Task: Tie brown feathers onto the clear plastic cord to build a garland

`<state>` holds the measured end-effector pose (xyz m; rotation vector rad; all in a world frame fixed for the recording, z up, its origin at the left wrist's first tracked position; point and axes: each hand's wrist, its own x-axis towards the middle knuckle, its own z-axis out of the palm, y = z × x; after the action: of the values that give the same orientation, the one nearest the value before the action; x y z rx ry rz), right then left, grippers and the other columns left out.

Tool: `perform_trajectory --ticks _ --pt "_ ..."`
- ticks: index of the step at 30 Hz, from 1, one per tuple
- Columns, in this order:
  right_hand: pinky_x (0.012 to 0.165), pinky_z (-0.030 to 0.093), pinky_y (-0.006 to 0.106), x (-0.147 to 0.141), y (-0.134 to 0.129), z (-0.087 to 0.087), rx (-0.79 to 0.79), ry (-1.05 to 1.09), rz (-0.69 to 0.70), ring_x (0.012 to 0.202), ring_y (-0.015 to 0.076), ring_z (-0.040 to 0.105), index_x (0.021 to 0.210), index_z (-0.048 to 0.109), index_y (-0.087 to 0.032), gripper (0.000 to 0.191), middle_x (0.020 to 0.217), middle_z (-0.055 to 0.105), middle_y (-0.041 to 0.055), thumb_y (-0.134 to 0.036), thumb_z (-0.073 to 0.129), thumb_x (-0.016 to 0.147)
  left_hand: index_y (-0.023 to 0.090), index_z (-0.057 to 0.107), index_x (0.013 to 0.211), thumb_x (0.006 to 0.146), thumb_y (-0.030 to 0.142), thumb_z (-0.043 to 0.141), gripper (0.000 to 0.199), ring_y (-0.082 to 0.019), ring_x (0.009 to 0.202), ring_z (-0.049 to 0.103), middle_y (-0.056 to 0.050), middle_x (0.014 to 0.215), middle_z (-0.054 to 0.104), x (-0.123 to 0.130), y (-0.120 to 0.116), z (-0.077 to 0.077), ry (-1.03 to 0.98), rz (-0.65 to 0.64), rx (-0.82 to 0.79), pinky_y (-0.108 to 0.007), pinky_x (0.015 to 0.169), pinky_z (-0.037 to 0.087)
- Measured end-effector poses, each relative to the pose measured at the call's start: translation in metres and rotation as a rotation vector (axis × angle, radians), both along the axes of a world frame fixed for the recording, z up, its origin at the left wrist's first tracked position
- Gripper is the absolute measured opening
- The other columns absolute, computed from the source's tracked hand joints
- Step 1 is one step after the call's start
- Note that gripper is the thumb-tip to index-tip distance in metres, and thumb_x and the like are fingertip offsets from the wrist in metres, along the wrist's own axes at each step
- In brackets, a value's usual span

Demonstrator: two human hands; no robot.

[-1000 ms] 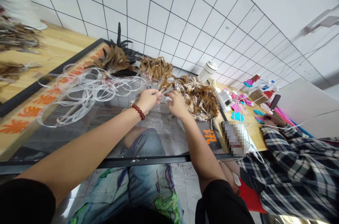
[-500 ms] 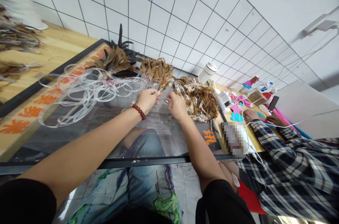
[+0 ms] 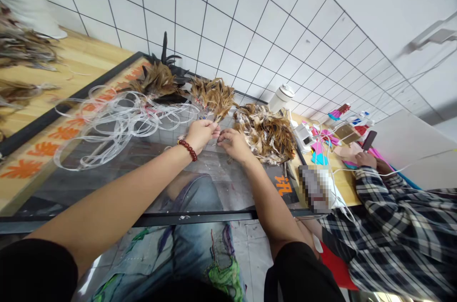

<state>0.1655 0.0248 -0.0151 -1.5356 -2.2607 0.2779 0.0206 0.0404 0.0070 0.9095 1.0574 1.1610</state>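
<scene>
My left hand (image 3: 202, 135), with a beaded bracelet on its wrist, is closed on the lower end of some brown feathers (image 3: 222, 110). Just right of it, my right hand (image 3: 233, 144) has its fingers pinched together near the left fingertips; what they hold, if anything, is too small to make out. Behind my left hand a brown feather bundle (image 3: 209, 92) lies on the glass-topped table. A larger feather pile (image 3: 273, 135) sits right of my right hand. Coils of clear strip (image 3: 121, 125) spread left of my left hand.
A darker feather bunch (image 3: 159, 78) lies at the back. The white cup (image 3: 281, 97) stands near the tiled wall. More feathers (image 3: 24, 49) and a white spool (image 3: 28, 4) are at the far left. On the right, a person in a plaid shirt (image 3: 385, 206) handles pink pieces.
My right hand has moved slightly left and down, its fingers now close to my left fingertips. The other person's hands have shifted right.
</scene>
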Motion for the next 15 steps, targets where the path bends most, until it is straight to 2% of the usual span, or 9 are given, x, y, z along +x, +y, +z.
perform_trajectory --ticks 2,8,12,15 --pt "0.089 0.039 0.033 -0.002 -0.002 0.002 0.015 -0.055 -0.001 0.101 0.0195 0.056 0.081 0.067 -0.021 0.009 0.104 0.064 0.0045 -0.02 0.057 0.082 0.011 0.061 0.06 0.079 0.011 0.058 0.02 -0.01 0.057 0.06 -0.006 0.063 0.065 0.0 0.0 0.0 0.011 -0.003 0.001 -0.025 0.064 0.053" --pt "0.078 0.034 0.031 -0.001 -0.009 0.016 0.219 -0.238 -0.112 0.088 0.0197 0.057 0.096 0.058 -0.019 0.017 0.094 0.065 0.0061 -0.023 0.043 0.092 0.012 0.061 0.06 0.076 0.011 0.061 0.017 -0.012 0.058 0.062 -0.005 0.064 0.066 0.0 0.001 0.0 -0.008 -0.011 -0.041 -0.029 0.067 0.054" --pt "0.078 0.031 0.031 0.003 -0.012 0.022 0.329 -0.294 -0.111 0.088 0.0205 0.055 0.095 0.058 -0.019 0.02 0.092 0.064 0.007 -0.027 0.039 0.095 0.012 0.06 0.061 0.078 0.012 0.06 0.016 -0.012 0.052 0.06 -0.004 0.059 0.064 0.0 -0.003 0.003 0.025 -0.087 -0.07 -0.026 0.058 0.052" --pt "0.08 0.03 0.032 0.002 -0.013 0.022 0.355 -0.332 -0.094 0.089 0.0212 0.054 0.095 0.059 -0.019 0.025 0.092 0.064 0.0082 -0.029 0.036 0.096 0.012 0.06 0.06 0.079 0.012 0.059 0.018 -0.011 0.047 0.057 -0.004 0.055 0.062 0.0 -0.006 0.004 0.078 -0.147 -0.059 -0.023 0.052 0.049"
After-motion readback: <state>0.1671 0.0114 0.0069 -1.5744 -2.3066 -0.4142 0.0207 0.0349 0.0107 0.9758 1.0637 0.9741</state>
